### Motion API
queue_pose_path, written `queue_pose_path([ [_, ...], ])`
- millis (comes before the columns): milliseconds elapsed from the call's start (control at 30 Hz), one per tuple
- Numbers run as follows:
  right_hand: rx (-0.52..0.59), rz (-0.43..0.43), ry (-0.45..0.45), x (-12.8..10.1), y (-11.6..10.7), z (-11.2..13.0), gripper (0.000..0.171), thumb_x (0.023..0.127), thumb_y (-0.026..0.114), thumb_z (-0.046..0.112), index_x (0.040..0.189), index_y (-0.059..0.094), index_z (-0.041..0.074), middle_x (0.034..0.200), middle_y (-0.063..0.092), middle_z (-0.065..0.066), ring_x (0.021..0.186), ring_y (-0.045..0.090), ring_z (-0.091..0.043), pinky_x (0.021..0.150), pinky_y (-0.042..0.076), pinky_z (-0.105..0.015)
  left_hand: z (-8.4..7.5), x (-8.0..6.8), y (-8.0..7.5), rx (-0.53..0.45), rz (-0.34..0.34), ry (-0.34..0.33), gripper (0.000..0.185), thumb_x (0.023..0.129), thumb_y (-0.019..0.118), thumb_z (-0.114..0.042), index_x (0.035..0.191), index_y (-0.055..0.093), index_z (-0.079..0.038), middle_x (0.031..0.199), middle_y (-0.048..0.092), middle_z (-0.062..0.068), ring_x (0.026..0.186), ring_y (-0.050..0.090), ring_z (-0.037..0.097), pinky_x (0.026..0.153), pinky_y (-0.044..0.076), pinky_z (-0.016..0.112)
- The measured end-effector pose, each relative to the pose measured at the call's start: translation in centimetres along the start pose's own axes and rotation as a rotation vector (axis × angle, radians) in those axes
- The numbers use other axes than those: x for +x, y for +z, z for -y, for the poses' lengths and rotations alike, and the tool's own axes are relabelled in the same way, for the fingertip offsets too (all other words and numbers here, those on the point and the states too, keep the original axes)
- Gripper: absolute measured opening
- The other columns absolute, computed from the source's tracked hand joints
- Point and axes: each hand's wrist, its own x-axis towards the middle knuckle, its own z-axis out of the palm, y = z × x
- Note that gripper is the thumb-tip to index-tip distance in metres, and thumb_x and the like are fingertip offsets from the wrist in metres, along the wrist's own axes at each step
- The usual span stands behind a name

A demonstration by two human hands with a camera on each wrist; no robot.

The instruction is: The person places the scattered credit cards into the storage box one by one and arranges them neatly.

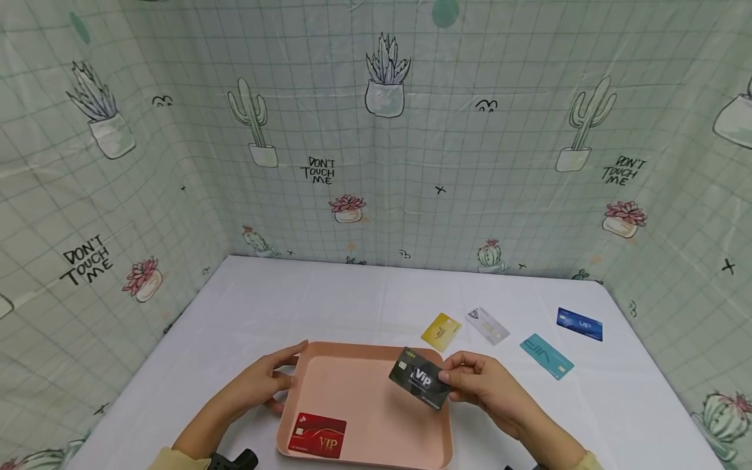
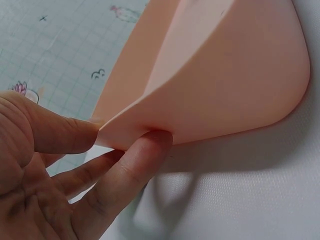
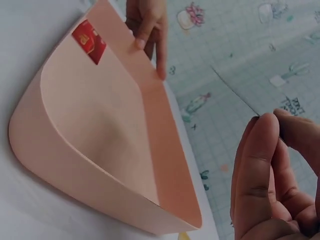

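Observation:
At the left side of a pink tray, my left hand holds the edge; the left wrist view shows its fingers against the outer wall. My right hand pinches a black card marked "Vip" at its right end. That card is over the tray's right part, and the right wrist view shows it nearly edge-on above the rim. Inside the tray, a red VIP card lies in the near left corner.
Past the tray's far right corner lie a yellow card and a silver-white card. Farther right are a teal card and a dark blue VIP card. A patterned cloth surrounds the white table.

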Motion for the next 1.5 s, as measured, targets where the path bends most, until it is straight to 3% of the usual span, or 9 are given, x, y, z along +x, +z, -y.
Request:
queue_pose_path([
  [233,0.016,-0.077,0.010,0.6,0.7,0.0,0.026,0.098,0.071,0.022,0.114,0.069,0.002,0.096,0.071,0.003,0.088,0.064,-0.012,0.079,0.060,-0.022,-0.1,-0.1,0.2,-0.001,-0.006,-0.005,0.073,0.091,0.061,0.003,0.160,0.040,-0.011,0.149,0.046,0.032,0.092,0.065,0.024,0.060,0.064,0.044],
  [467,0.041,-0.113,0.016,1.1,1.6,0.1,0.026,0.098,0.071,0.023,0.113,0.073,0.002,0.093,0.068,0.003,0.080,0.063,-0.009,0.076,0.060,-0.021,0.0,-0.2,0.2,-0.007,0.001,-0.005,0.073,0.091,0.061,0.002,0.160,0.039,-0.011,0.148,0.047,0.032,0.093,0.065,0.024,0.060,0.064,0.044],
  [833,0.060,-0.052,0.008,2.2,3.3,-0.1,0.022,0.098,0.071,0.023,0.108,0.075,0.004,0.089,0.071,0.004,0.078,0.065,-0.007,0.072,0.059,-0.019,0.2,0.0,0.0,0.001,-0.002,0.010,0.074,0.091,0.060,0.003,0.160,0.039,-0.012,0.149,0.046,0.032,0.091,0.063,0.025,0.060,0.063,0.043],
  [1167,0.059,-0.036,0.009,3.2,5.3,-0.6,0.030,0.097,0.072,0.025,0.110,0.074,-0.003,0.089,0.071,0.001,0.080,0.068,-0.007,0.073,0.060,-0.019,0.2,0.2,0.1,0.005,-0.008,0.006,0.073,0.091,0.059,0.003,0.160,0.040,-0.012,0.150,0.046,0.031,0.095,0.065,0.025,0.061,0.064,0.044],
  [1500,0.069,0.009,-0.004,4.1,6.9,-0.8,0.028,0.099,0.069,0.019,0.111,0.076,-0.005,0.087,0.070,0.003,0.072,0.063,-0.003,0.068,0.059,-0.016,0.1,0.3,0.4,0.026,-0.050,-0.011,0.073,0.090,0.061,0.003,0.159,0.043,-0.014,0.149,0.048,0.029,0.093,0.066,0.024,0.060,0.063,0.042],
])
